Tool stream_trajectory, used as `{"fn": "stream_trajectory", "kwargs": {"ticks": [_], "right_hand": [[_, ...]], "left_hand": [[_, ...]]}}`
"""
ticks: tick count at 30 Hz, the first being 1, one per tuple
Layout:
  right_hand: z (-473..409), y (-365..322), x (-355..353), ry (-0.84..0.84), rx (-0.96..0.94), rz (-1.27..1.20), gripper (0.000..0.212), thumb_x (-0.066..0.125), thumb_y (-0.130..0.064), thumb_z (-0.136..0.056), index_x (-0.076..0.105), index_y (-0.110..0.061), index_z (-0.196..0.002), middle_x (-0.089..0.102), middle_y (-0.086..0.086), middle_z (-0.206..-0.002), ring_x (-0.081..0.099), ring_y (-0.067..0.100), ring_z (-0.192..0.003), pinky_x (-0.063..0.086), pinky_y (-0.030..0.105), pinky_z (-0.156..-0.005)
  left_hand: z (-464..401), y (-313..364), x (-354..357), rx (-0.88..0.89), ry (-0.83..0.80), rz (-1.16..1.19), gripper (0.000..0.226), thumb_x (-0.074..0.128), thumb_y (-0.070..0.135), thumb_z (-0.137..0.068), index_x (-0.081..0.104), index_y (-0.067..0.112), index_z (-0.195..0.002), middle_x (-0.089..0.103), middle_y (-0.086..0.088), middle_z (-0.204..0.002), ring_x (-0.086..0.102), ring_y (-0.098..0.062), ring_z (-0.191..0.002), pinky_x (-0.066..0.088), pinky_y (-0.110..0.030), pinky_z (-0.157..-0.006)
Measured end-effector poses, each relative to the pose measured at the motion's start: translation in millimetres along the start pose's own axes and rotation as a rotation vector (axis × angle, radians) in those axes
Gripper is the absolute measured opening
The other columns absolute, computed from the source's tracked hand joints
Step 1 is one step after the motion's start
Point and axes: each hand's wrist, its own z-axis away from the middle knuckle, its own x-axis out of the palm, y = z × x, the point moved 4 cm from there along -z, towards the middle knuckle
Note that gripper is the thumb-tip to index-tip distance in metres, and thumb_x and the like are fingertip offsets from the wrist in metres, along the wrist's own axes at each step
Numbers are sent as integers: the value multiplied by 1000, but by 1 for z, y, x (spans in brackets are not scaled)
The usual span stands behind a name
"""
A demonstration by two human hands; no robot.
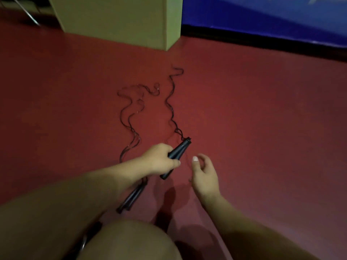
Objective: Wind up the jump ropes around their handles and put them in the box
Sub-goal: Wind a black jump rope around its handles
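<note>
My left hand (161, 159) grips a pair of black jump rope handles (178, 152) held together above the red floor. Their thin black rope (171, 102) runs wavy from the handles' upper end away toward the box. My right hand (203, 173) hovers just right of the handles, fingers loosely curled, with a thin strand of rope by its thumb; whether it pinches that strand is unclear. A second pair of black handles (131, 197) lies on the floor under my left forearm, with its own tangled rope (131, 109) stretching forward. The cardboard box (120, 17) stands at the top.
A blue mat (272, 17) with a black edge lies at the top right. A metal leg (26, 12) shows at the top left. My knee (131, 241) fills the bottom middle. Red floor (262, 119) spreads to the right.
</note>
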Motion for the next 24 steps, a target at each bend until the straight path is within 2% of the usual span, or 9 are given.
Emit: {"fn": "stream_trajectory", "kwargs": {"ticks": [3,6,9,10,12,15,19,22,24], "right_hand": [[9,-77,-25,3,-276,54,45,50,-32,-98,40,-34,-142,48,-12,-136,49,7,-120,40,30,-102],[24,-142,-65,6,-483,152,49,46,-45,-97,39,-34,-144,41,-15,-141,44,1,-121,32,21,-100],[39,-197,-107,80,-628,178,53,38,-59,-89,56,-28,-128,48,-11,-136,42,0,-127,29,14,-103],[43,-209,-118,79,-633,172,47,39,-58,-90,60,-27,-118,54,-11,-126,48,0,-119,34,14,-100],[57,-225,-132,29,-596,112,34,46,-52,-95,64,-24,-103,64,-8,-96,60,6,-89,48,25,-83],[71,-226,-141,-63,-498,86,26,54,-38,-97,66,-16,-89,54,3,-60,52,15,-52,49,36,-57],[84,-226,-128,-237,-202,149,22,58,-30,-97,68,-11,-94,45,3,-57,37,12,-42,50,31,-50],[91,-239,-123,-286,-163,143,26,55,-39,-97,68,-17,-100,53,6,-61,35,11,-39,45,27,-45],[94,-238,-119,-321,-170,101,33,52,-46,-96,68,-17,-96,56,9,-62,35,13,-39,42,26,-44]], "left_hand": [[24,51,-39,90,-67,92,14,69,20,-86,66,8,-91,74,-13,-83,74,-29,-77,62,-42,-73],[58,103,-68,142,-171,222,5,62,12,-94,60,10,-98,71,-12,-87,72,-27,-72,59,-40,-66],[94,149,-88,227,-241,284,3,58,12,-96,60,13,-98,72,-10,-91,71,-24,-69,57,-35,-62],[104,160,-91,254,-261,304,4,58,11,-96,60,13,-99,72,-10,-91,70,-22,-68,55,-33,-60],[120,171,-93,300,-298,342,13,58,10,-95,62,12,-108,73,-8,-93,67,-21,-66,53,-30,-56],[130,167,-90,329,-337,412,26,58,9,-95,62,17,-120,75,-9,-97,66,-21,-63,50,-26,-49],[132,138,-85,270,-320,429,28,60,9,-96,61,17,-122,75,-12,-105,67,-20,-70,49,-27,-53],[137,134,-94,252,-307,453,31,61,10,-96,61,19,-125,74,-11,-107,66,-19,-72,47,-27,-54],[144,138,-98,264,-326,433,30,60,11,-96,62,23,-124,74,-11,-104,66,-20,-71,47,-27,-53]]}}
